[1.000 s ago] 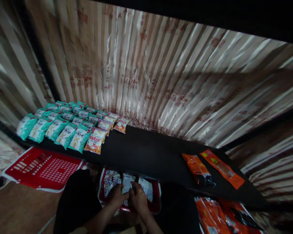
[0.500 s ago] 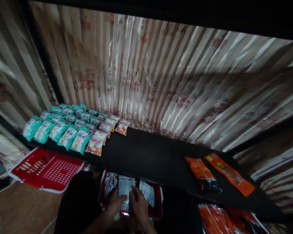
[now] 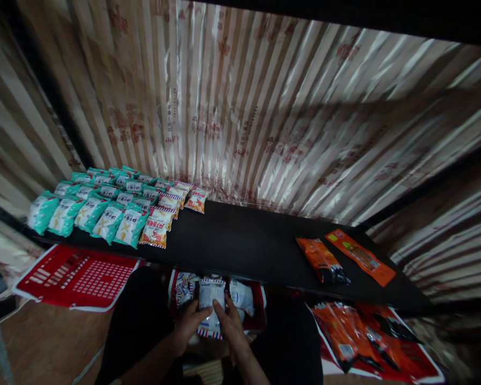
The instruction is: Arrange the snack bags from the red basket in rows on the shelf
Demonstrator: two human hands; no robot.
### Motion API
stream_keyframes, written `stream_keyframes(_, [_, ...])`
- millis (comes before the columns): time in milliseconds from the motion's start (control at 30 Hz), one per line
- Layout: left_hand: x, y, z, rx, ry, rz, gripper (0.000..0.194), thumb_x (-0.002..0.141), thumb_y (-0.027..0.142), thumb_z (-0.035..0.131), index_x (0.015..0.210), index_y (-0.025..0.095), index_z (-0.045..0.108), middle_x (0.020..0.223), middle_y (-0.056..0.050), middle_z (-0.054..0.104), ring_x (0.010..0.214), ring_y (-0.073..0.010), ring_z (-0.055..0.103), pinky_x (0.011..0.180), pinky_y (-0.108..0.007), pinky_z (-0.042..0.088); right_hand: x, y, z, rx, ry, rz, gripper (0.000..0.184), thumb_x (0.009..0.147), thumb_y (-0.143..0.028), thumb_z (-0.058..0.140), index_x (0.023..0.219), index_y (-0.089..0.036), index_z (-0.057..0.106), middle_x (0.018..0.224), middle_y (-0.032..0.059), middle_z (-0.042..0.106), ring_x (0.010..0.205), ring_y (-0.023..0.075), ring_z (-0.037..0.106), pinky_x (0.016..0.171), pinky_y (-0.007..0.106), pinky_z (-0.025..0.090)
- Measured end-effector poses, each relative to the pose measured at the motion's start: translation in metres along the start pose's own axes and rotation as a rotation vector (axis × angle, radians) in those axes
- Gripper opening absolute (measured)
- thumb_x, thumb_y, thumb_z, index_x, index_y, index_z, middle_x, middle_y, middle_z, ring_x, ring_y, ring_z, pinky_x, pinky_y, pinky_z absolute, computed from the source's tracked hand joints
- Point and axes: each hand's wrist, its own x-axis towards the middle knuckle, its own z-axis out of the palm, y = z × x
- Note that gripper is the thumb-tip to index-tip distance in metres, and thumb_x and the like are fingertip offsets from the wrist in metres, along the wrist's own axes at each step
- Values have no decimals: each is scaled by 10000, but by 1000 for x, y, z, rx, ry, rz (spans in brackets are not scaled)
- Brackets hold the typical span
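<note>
Between my knees, a white snack bag [image 3: 212,292] with red-and-blue striped ends lies face down or back up over the red basket [image 3: 260,316]. My left hand [image 3: 189,324] grips its left side, thumb on top. My right hand [image 3: 231,323] holds the right side, with fingers along the edge. The bag's lower end overlaps the basket's near rim. Beside it in the basket are another striped bag [image 3: 184,287] on the left and a pale bag [image 3: 241,295] on the right.
A black shelf [image 3: 240,240] spans ahead, with rows of teal snack bags [image 3: 104,219] and orange-white bags [image 3: 155,227] at left. Two orange packets [image 3: 323,259] lie at right. A red basket [image 3: 76,275] stands lower left; another with orange packets [image 3: 340,329] stands lower right.
My view has shifted, bringing more of the lower right basket into sight. Both hands stay on the snack bag, whose striped near end now shows over the basket rim.
</note>
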Motion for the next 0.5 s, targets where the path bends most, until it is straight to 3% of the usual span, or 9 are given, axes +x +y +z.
stream_keyframes(100, [-1, 3, -1, 2, 39, -32, 614, 575, 515, 703, 1025, 131, 540, 801, -78, 684, 748, -243, 661, 702, -344, 503, -6, 3, 4, 98, -8, 46, 574, 624, -537, 637, 1082, -192, 604, 910, 87, 696, 875, 274, 657, 697, 361, 544])
stream_keyframes(267, [-7, 10, 0, -62, 80, -52, 500, 692, 487, 651, 1033, 141, 530, 859, -93, 690, 752, -231, 672, 680, -328, 516, -17, 4, 10, 236, -81, 101, 770, 579, -545, 684, 1199, -135, 484, 965, 120, 682, 874, 270, 657, 721, 367, 535])
stream_keyframes(500, [-16, 19, 1, -122, 202, -12, 466, 724, 492, 628, 1013, 134, 555, 907, -123, 685, 803, -248, 674, 672, -312, 519, -37, -16, 23, 344, -87, 115, 781, 537, -522, 744, 1189, -158, 515, 944, 96, 692, 829, 261, 666, 725, 363, 527])
